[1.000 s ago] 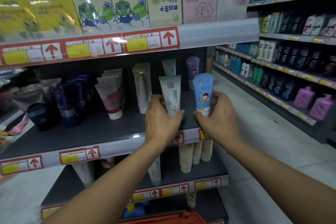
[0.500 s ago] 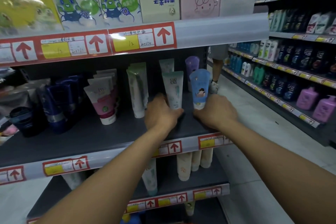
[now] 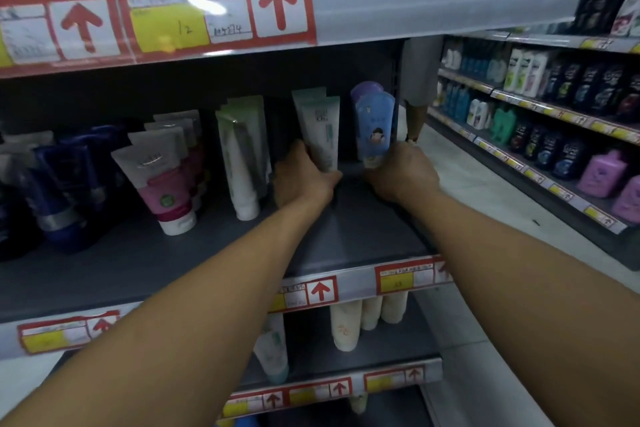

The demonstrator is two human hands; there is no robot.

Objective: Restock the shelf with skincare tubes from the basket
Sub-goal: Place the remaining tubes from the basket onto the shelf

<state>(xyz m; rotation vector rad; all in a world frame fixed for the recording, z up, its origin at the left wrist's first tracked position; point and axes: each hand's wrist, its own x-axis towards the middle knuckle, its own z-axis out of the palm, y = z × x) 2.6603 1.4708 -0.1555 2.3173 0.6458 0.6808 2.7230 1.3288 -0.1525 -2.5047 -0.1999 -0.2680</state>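
Both arms reach deep onto the dark middle shelf [image 3: 346,236]. My left hand [image 3: 301,180] grips the base of a white-green tube [image 3: 322,135], which stands upright just in front of another tube of the same kind. My right hand [image 3: 401,173] holds the bottom of a blue tube [image 3: 375,128] with a cartoon child on it, set in front of a purple tube [image 3: 365,88] at the shelf's right end. The basket is out of view.
Left of my hands stand rows of white-green tubes [image 3: 242,156], pink-white tubes [image 3: 162,180] and dark blue tubes [image 3: 59,191]. Cream tubes [image 3: 346,322] hang under the shelf below. A person's legs [image 3: 415,107] show in the aisle; bottle shelves [image 3: 554,121] run along the right.
Both hands have pushed their tubes from the shelf's front edge back toward the rear rows. The camera has moved closer and the basket has dropped out of view.
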